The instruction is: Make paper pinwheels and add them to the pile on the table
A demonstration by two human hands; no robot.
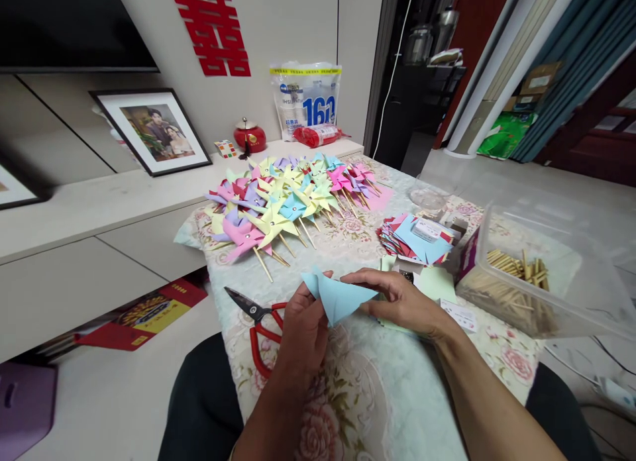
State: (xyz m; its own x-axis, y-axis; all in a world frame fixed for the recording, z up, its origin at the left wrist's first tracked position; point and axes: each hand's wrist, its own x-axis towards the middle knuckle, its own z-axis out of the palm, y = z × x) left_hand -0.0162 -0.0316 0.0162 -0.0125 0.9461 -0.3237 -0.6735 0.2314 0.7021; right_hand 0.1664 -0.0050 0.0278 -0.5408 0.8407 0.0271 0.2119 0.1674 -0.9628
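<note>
Two hands meet over the flowered tablecloth. Starting at the left, I see red-handled scissors lying with blades apart, and farther back a heap of paper pinwheels on sticks. The left hand pinches one corner of the light-blue paper, which is folded into a triangle and held just above the cloth, thumb on top and fingers curled beneath. The right hand grips the opposite point the same way. To crease it well, I'd match the edges first, then press (thin paper slips easily). Farther right lie a stack of coloured squares and a clear box of wooden sticks.
</note>
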